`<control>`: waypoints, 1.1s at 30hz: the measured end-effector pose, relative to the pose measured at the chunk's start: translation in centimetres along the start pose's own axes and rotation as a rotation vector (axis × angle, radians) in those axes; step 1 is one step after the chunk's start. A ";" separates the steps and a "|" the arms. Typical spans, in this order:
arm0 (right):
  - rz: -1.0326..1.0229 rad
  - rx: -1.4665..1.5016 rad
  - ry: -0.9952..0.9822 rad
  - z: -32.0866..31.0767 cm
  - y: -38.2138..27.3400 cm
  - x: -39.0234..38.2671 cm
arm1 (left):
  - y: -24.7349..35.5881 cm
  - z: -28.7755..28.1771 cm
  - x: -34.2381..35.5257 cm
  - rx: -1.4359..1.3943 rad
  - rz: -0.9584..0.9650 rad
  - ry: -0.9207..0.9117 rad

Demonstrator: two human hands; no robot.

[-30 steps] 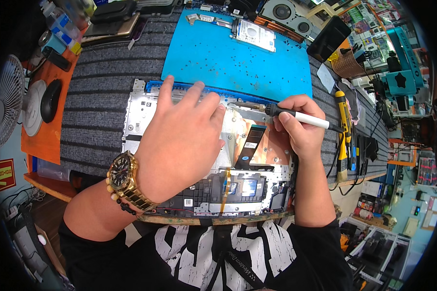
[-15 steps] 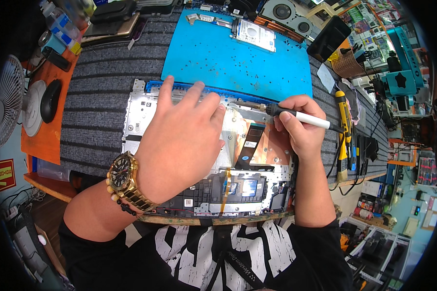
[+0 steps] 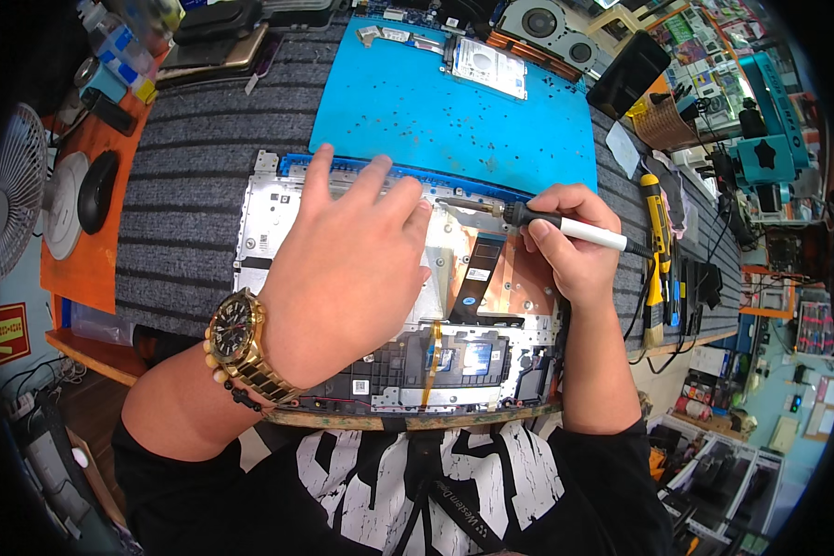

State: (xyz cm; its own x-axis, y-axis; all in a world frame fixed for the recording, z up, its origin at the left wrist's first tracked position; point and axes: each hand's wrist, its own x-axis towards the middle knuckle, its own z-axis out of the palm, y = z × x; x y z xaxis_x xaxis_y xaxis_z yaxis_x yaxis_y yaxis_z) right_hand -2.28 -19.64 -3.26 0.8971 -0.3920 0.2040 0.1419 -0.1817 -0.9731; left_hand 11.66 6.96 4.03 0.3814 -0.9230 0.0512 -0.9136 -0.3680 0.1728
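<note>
Your right hand (image 3: 579, 255) has its grip wrapped round the soldering iron (image 3: 534, 219), angling it leftward over the upper part of the laptop chassis (image 3: 433, 298)! Your left hand (image 3: 347, 273) spreads across that chassis, grip released. The chassis lies on the bench (image 3: 195, 208), just below the blue mat (image 3: 454, 116).

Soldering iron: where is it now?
In the head view, right of centre, the soldering iron is in the right hand, its tip pointing toward the left hand over the laptop case.
</note>
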 end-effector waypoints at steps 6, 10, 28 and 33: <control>0.015 0.057 0.019 0.0 0.1 0.0 | 0.0 0.0 0.1 0.005 -0.008 -0.014; 0.028 0.096 0.014 -0.1 0.0 -0.1 | 0.0 0.0 0.0 0.007 -0.007 -0.013; 0.000 0.045 0.018 0.0 0.4 0.0 | -0.1 0.1 0.0 0.004 0.007 0.014; 0.030 0.058 0.018 0.1 0.0 0.0 | -0.1 0.1 0.0 0.004 0.006 0.017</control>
State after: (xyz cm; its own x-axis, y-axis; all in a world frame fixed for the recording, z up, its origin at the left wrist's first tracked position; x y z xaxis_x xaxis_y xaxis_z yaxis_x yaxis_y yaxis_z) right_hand -2.27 -19.54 -3.30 0.8936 -0.4130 0.1758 0.1391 -0.1176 -0.9833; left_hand 11.69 6.97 3.88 0.3779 -0.9232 0.0695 -0.9166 -0.3625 0.1688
